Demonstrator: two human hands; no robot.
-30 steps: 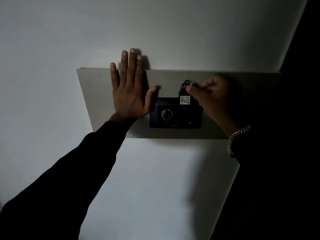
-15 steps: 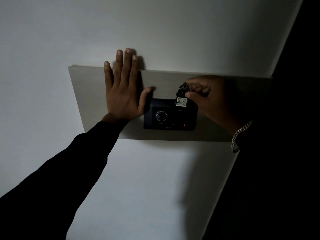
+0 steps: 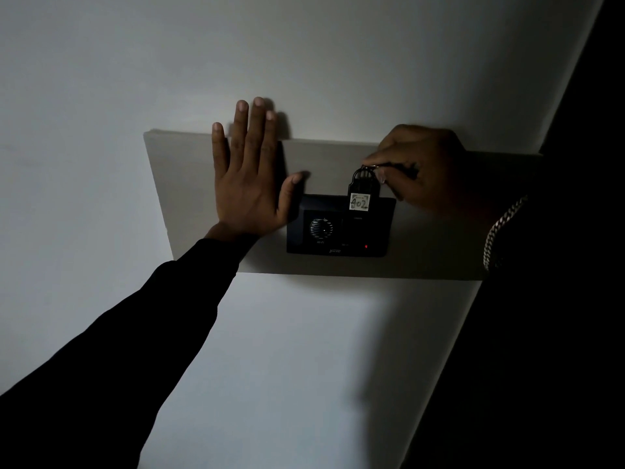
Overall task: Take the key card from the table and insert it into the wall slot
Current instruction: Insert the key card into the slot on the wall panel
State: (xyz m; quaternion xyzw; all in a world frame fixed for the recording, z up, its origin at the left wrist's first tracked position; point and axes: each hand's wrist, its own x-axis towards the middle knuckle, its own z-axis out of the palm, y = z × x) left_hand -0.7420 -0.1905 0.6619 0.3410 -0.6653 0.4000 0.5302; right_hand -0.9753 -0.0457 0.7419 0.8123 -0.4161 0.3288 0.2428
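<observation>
Light: dim; detail on the dark wall unit (image 3: 340, 228) is hard to read.
Key card: dark tag (image 3: 360, 191) with a white "402" label, standing upright at the unit's top edge, right of centre, lower end apparently entering the slot; how deep, cannot tell.
Right hand: right hand (image 3: 419, 170) pinches the ring at the card's top between fingertips, closed on it from above-right, probably so the card hangs straight and can be pushed down along the slot.
Left hand: left hand (image 3: 252, 179) lies flat and spread on the pale wall panel (image 3: 189, 184), holding nothing, thumb just beside the unit's left edge; likely bracing the body and marking the unit in poor light.
Indicator: small red dot (image 3: 366, 246) lit near the unit's lower right corner.
Stage: insertion under way, seating not confirmed.
</observation>
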